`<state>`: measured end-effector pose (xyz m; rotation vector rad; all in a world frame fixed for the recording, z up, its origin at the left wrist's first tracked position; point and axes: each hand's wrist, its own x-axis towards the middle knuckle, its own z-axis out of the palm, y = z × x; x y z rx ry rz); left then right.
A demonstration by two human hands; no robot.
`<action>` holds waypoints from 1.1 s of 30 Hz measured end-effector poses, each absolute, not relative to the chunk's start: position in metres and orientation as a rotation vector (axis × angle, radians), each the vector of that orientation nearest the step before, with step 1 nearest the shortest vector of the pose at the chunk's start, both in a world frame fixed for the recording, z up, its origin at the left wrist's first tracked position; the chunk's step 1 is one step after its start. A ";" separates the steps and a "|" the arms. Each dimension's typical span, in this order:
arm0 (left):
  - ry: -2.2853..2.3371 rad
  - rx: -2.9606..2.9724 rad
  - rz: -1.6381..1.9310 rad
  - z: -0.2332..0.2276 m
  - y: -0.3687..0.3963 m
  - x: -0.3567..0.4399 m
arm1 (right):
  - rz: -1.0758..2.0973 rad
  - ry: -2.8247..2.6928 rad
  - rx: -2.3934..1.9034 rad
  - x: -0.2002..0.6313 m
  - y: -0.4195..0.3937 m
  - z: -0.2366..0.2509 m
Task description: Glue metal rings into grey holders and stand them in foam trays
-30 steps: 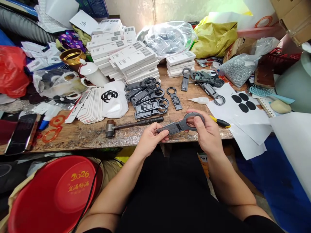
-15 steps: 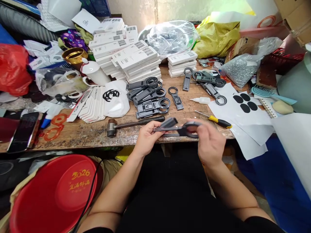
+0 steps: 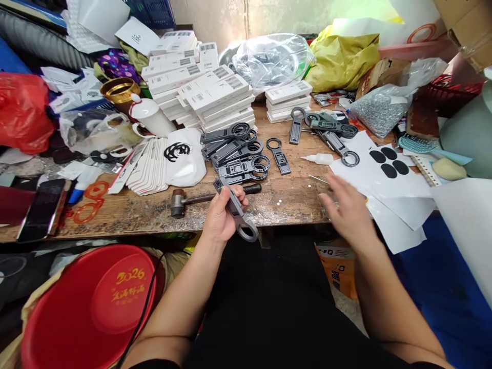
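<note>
In my left hand [image 3: 222,216] is a grey plastic bracket [image 3: 235,208] with a flat body and a ring at one end. The hand is closed round the body, and the ring points down toward me past the table edge. My right hand [image 3: 349,215] hovers, fingers apart, over a screwdriver [image 3: 318,179]; its thin shaft shows, while the hand covers most of the handle. A hammer [image 3: 200,198] lies behind my left hand. Beyond it is a pile of similar grey ringed brackets [image 3: 234,154], with a single bracket [image 3: 279,156] beside it.
White boxes [image 3: 219,95] are stacked at the back. A small white bottle [image 3: 319,159] and paper with black oval pads [image 3: 389,163] lie to the right. White cards [image 3: 148,169] are fanned out left, and a red basin [image 3: 69,307] stands below the table edge.
My right hand has let go of the bracket and moved right to the screwdriver. The bracket has turned in my left hand, its ring now pointing down toward me.
</note>
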<state>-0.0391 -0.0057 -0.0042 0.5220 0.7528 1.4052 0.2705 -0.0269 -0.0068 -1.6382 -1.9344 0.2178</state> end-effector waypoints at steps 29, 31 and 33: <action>1.314 1.430 1.312 0.009 -0.031 -0.040 | -0.087 -2.242 -1.122 0.221 -0.078 0.048; 1.391 1.522 1.299 0.014 -0.033 -0.041 | -0.194 -2.286 -1.137 0.221 -0.080 0.051; 1.474 1.612 1.265 0.019 -0.035 -0.043 | -0.194 -2.287 -1.134 0.219 -0.080 0.053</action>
